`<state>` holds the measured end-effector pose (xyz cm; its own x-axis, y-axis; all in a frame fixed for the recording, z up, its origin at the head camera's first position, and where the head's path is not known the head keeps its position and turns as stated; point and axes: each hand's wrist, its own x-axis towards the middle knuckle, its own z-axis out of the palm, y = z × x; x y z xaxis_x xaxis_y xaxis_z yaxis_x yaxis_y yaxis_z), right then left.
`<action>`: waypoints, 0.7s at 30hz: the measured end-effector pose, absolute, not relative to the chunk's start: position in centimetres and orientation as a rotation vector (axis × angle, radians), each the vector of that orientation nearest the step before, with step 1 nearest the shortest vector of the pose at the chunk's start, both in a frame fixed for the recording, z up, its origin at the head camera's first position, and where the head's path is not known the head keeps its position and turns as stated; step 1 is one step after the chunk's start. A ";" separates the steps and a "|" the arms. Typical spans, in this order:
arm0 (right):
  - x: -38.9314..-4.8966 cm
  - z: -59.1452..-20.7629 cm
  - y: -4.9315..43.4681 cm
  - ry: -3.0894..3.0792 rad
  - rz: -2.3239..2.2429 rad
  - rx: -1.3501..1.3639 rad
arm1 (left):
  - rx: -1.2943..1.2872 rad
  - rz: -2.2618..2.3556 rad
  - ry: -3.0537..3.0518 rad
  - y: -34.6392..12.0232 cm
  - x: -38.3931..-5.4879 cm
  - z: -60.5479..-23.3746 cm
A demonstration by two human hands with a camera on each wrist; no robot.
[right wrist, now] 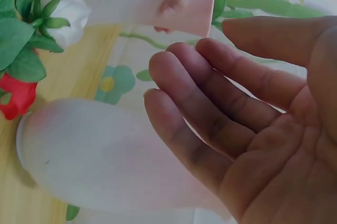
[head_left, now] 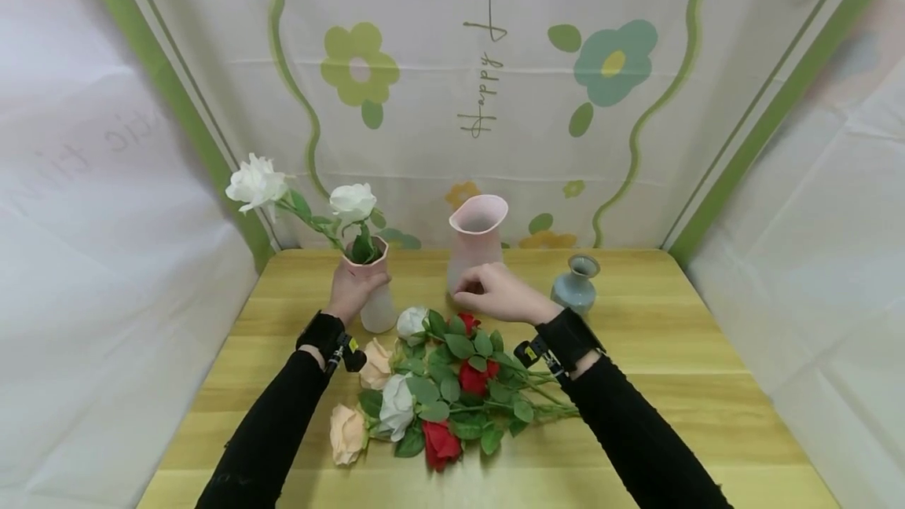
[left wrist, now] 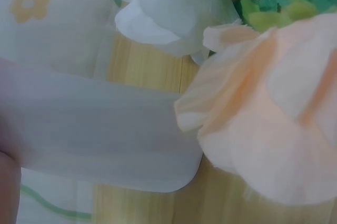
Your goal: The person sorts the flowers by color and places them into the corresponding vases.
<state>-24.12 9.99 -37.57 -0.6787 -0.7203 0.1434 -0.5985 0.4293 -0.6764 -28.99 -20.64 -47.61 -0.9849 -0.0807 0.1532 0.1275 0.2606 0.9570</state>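
My left hand [head_left: 351, 294] grips a slim pink-and-white vase [head_left: 379, 313] near its rim. Two white roses stand in that vase: one [head_left: 256, 181] leans far out to the left, the other [head_left: 353, 203] rises over the mouth. My right hand [head_left: 503, 293] holds nothing, its fingers loosely bent in the right wrist view. It hovers in front of a wider pink vase [head_left: 479, 248] with a flared rim, overlapping its lower part in the head view. In the left wrist view, a peach rose [left wrist: 284, 119] is close beside the gripped vase's base.
Several loose roses lie across the middle of the wooden table [head_left: 672, 446], among them a red rose [head_left: 441, 444] and a white rose [head_left: 397, 405], with stems [head_left: 555, 409] pointing right. A small grey-blue vase [head_left: 574, 289] stands at the back right. A printed cloth [head_left: 424, 132] hangs behind.
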 end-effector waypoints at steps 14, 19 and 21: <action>-20.5 -41.9 13.0 2.622 -1.081 -0.949 | -0.041 -1.843 -2.341 -20.5 -29.1 -47.4; -19.7 -44.2 13.4 2.818 -0.962 -0.881 | -0.044 -1.849 -2.337 -20.6 -29.0 -47.6; -19.6 -45.1 13.4 2.898 -0.903 -0.840 | -0.042 -1.856 -2.338 -20.6 -28.9 -47.7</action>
<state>-19.62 13.43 -45.08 -0.8578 -0.4883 0.1605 -0.4930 0.6933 -0.5256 -28.90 -20.61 -47.68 -0.9874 -0.0748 0.1392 0.1186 0.2317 0.9655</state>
